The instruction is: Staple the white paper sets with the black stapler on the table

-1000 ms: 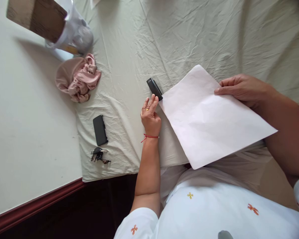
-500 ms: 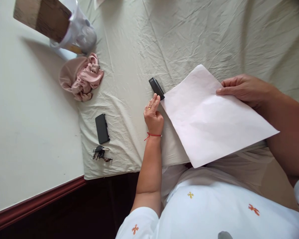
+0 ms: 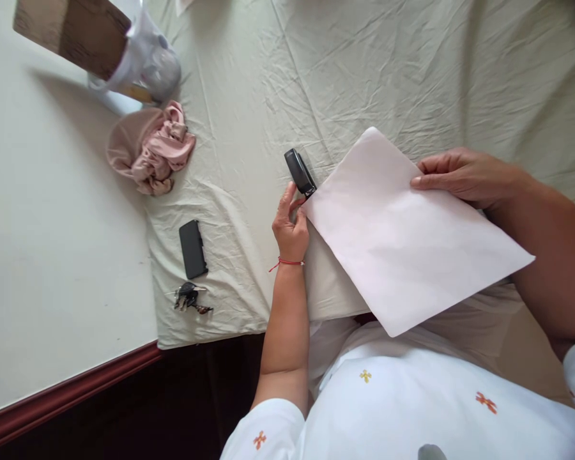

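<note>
A black stapler (image 3: 299, 171) lies on the sheet-covered surface, its near end at the left corner of a stack of white paper (image 3: 412, 236). My left hand (image 3: 290, 223), with a red thread at the wrist, is curled at that end. One fingertip touches the stapler's side, and the thumb and another finger are bent close to the paper's corner. Part of the finger contact is hidden. My right hand (image 3: 460, 176) pinches the paper's upper right edge, thumb on top and fingers beneath. The paper is tilted, its lower corner over the surface's near edge.
To the left lie a black phone (image 3: 192, 249) and a bunch of keys (image 3: 191, 298). Farther back are a crumpled pink cloth (image 3: 156, 150) and a white bag-like container (image 3: 156, 64) with a brown box (image 3: 76, 32), beside the white wall (image 3: 62, 223).
My left fingers have shifted from the top of the stapler's near end to its side and the paper corner. A metal part now shows there. The paper's lower corner has swung slightly right.
</note>
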Demonstrator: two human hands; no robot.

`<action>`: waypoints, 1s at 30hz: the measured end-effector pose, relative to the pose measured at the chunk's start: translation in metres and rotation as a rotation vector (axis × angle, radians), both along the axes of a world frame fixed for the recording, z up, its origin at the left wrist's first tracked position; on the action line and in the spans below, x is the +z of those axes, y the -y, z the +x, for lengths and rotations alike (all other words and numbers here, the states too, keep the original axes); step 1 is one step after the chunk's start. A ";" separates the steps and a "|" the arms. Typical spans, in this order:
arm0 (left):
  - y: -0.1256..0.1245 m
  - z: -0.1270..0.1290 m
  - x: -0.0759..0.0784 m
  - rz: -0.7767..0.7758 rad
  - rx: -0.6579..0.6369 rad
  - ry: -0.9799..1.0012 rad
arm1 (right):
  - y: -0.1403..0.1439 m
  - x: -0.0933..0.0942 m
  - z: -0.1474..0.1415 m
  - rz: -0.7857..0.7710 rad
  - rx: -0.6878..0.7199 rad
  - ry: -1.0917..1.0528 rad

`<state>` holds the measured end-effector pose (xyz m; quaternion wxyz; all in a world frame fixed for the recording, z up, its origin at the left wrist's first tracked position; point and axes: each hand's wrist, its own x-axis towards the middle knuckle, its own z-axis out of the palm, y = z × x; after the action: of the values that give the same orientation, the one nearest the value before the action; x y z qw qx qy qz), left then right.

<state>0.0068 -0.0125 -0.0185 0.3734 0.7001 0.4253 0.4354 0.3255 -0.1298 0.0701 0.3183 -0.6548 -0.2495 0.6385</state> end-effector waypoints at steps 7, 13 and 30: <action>-0.002 -0.004 0.000 -0.145 0.094 0.245 | 0.004 -0.008 0.003 0.107 0.162 -0.058; 0.001 -0.006 0.017 -0.332 0.106 0.450 | 0.005 -0.009 0.000 0.243 0.024 -0.049; 0.002 -0.014 0.013 -0.346 -0.103 0.189 | -0.003 -0.038 -0.003 0.478 -0.006 -0.006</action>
<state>-0.0068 -0.0146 -0.0052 0.5481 0.6022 0.4207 0.4000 0.3220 -0.1268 0.0320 0.4670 -0.5596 -0.3909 0.5620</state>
